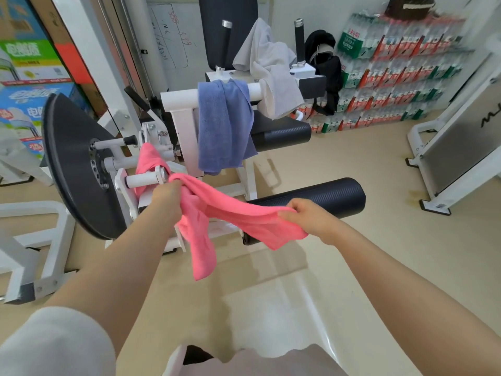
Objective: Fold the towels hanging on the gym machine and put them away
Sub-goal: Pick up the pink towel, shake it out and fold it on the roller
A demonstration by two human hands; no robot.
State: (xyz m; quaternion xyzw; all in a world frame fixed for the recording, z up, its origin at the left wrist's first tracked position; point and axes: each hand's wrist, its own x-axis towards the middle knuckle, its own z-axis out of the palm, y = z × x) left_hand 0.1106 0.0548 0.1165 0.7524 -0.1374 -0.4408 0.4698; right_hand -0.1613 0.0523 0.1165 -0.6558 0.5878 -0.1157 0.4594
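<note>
A pink towel (217, 213) stretches between my two hands in front of the white gym machine (179, 123). My left hand (168, 195) grips it bunched near a short white peg, where one end still drapes over the peg. My right hand (306, 215) pinches the towel's other edge above a black foam roller (325, 196). Over the machine's white crossbar hangs a blue towel (225, 126). Higher up, beside the black backrest, a pale grey towel (271, 66) lies draped over the frame.
A large black disc (73, 164) stands on the machine's left. Cardboard boxes are stacked at far left, and shrink-wrapped bottle packs (393, 71) line the back wall. A black bag (325, 66) hangs behind the machine. Another white machine frame (461, 147) stands at right on the beige floor.
</note>
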